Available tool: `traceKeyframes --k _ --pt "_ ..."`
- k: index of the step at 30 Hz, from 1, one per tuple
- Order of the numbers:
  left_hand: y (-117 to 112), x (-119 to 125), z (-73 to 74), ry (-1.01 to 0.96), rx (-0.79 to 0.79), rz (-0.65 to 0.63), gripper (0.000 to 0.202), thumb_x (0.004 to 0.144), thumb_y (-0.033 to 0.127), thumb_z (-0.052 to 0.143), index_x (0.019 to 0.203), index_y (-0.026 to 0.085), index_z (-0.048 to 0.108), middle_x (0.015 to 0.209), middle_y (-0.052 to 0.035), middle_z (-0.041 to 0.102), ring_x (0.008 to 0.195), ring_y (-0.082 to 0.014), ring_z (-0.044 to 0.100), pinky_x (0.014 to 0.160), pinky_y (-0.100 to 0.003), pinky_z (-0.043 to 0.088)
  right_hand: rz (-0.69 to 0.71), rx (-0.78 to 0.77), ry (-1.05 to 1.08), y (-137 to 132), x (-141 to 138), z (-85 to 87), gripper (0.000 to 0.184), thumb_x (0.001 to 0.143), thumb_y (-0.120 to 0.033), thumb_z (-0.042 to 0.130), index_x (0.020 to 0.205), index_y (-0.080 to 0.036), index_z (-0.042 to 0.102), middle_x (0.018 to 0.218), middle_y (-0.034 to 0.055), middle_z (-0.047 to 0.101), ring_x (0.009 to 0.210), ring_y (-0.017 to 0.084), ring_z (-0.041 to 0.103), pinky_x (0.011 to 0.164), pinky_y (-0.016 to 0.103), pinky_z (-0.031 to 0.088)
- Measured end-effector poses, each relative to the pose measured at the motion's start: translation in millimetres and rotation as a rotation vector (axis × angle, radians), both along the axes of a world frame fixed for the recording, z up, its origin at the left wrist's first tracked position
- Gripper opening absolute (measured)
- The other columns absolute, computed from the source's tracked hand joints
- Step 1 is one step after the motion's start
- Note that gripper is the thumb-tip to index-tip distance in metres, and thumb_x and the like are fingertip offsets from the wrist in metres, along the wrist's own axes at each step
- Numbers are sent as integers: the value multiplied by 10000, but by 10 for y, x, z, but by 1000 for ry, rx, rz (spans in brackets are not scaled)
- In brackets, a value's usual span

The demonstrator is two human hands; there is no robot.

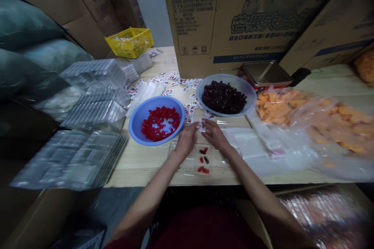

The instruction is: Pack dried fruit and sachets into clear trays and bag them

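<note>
My left hand (186, 140) and my right hand (215, 135) meet just above a clear plastic tray (182, 166). Their fingers close in on a small white packet (201, 125) with red print, between the fingertips; the exact grip is blurred. Below the hands, the tray's middle compartments hold red pieces (203, 170) and dark pieces (206, 160). To the left of my left hand stands a blue bowl (134, 134) of red pieces. Beyond my right hand is a pale bowl (248, 105) of dark, glossy pieces. More printed packets (191, 107) lie scattered between the bowls.
Stacked clear trays (93, 151) fill the left side, with a yellow basket (131, 42) behind. Plastic bags of orange pieces (341, 120) lie at right. A metal tin (267, 74) stands before a large cardboard box (204, 19). The table's front edge runs below my forearms.
</note>
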State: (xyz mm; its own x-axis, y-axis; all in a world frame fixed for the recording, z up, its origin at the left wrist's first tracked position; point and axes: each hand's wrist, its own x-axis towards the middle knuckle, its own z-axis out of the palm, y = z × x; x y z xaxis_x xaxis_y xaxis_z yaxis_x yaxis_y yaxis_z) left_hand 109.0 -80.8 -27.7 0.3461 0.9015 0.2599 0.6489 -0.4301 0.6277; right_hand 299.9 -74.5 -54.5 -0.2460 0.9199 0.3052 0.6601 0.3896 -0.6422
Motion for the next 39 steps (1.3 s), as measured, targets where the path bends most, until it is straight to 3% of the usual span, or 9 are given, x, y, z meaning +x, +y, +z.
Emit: traceKeyframes --k 4,8,15,21,25,29,33,36,39 --pt "-348 -295 282 -17 -106 82 256 942 171 463 1146 176 617 1001 -80 713 894 -200 666 824 -312 497 36 48 -246 60 -118 -47 310 860 -135 633 1162 -185 682 1309 154 611 1202 293 537 1018 509 440" --pt "-472 -437 422 151 -195 -17 166 876 109 517 895 177 668 845 -54 700 786 -183 641 735 -273 446 39 104 -323 58 -108 -24 291 898 -47 477 1080 -113 695 1194 178 642 1113 266 557 996 427 450" --pt "-426 -408 429 145 -236 -40 136 834 92 536 844 177 642 775 -28 664 744 -168 603 700 -263 405 -37 106 108 -125 97 55 259 931 -152 462 1059 -185 685 1102 112 621 1024 226 598 913 383 495" --pt "-348 -330 252 168 -256 -91 122 804 88 557 832 178 635 834 -37 635 806 -182 594 750 -284 438 -164 31 346 -396 119 239 188 941 -318 542 1007 -209 681 1013 89 652 972 234 612 881 404 510" --pt "-434 -297 262 64 -138 -9 149 865 151 564 1001 174 622 1011 -76 599 898 -187 585 812 -302 457 -162 -124 544 -600 87 273 271 911 -390 597 1101 -226 697 1069 93 642 1002 233 609 803 369 538" --pt "-582 -206 527 -109 -193 -27 266 921 326 580 1151 194 602 1023 -60 616 806 -154 581 751 -275 459 -73 -333 741 -772 -79 338 646 808 -357 727 1403 -249 501 846 0 622 770 165 606 691 305 535" --pt "-654 -149 735 -146 -310 -136 182 941 328 542 991 188 646 853 -19 644 746 -140 569 692 -250 426 48 -408 737 -878 -271 452 747 828 -330 702 1494 -265 370 813 -27 605 684 129 577 640 277 522" --pt "-729 -282 691 -118 -348 -38 219 948 337 508 871 171 628 759 -3 618 701 -129 541 657 -241 398 19 -316 616 -975 -265 491 766 828 -323 707 1506 -304 353 979 16 633 790 150 607 716 315 543" --pt "-882 -474 481 -94 -389 100 248 929 380 526 847 167 624 693 10 589 643 -120 505 621 -241 382 -6 -219 479 -1153 -157 472 596 884 -308 664 1443 -315 458 1104 60 635 962 203 612 858 397 533"
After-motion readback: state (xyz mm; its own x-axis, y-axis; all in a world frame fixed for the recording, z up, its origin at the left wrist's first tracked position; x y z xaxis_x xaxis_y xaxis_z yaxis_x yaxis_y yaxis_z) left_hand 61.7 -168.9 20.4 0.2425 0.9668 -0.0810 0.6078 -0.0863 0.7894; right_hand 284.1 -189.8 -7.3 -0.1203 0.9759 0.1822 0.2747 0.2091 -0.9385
